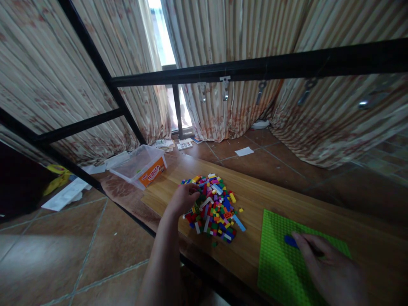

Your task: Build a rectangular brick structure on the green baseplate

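Note:
My left hand (183, 199) reaches into the left side of a heap of small toy building bricks (219, 208) in many colours. Its fingers are curled down among the bricks, and whatever they pinch is hidden. Over on the right lies a green studded baseplate (270, 255), flat on the wooden board. My right hand (328, 263) is above this plate, thumb and fingers closed on a blue brick (290, 241). One end of the brick sticks out past the fingertips; I cannot tell whether it touches the studs.
A clear plastic box (137, 168) with an orange label stands at the board's (251, 191) far left end. A black metal frame (197, 74) with hanging clips crosses in front of the curtains (229, 34). Papers (244, 151) lie on the tiled floor (124, 238).

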The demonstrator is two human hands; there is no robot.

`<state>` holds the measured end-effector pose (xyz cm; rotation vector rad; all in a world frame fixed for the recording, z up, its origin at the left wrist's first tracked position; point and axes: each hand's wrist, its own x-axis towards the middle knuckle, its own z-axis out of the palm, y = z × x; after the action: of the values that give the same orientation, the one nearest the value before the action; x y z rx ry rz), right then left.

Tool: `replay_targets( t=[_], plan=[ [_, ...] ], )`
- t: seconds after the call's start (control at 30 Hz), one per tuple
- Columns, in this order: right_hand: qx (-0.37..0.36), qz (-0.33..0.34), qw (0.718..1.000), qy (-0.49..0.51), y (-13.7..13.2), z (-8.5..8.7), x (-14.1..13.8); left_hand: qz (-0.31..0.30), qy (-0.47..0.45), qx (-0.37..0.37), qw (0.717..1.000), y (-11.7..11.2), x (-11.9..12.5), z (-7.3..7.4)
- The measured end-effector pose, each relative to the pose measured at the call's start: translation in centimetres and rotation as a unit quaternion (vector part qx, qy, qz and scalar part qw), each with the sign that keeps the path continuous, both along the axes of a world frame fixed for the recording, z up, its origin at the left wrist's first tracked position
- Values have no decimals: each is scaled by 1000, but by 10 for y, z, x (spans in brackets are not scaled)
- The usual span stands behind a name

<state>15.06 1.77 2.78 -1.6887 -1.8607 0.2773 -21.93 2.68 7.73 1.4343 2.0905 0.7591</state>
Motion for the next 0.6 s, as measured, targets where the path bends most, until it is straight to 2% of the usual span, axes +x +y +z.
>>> replay_targets(
  t=[0.13, 0.37, 0.5, 0.6],
  plan=[
    [-12, 14, 1000, 3, -1, 0, 0, 38, 34, 8, 999, 2, -3, -1],
    [-26, 1, 1000, 10, 0, 0, -1, 21, 93, 0, 995, 10, 13, -2],
    [-35, -8, 999, 4, 0, 2, -3, 42, 128, -14, 991, 14, 22, -3],
    [-31, -8, 999, 9, 0, 3, -3, 57, 122, -15, 991, 15, 21, -4]
  ],
)
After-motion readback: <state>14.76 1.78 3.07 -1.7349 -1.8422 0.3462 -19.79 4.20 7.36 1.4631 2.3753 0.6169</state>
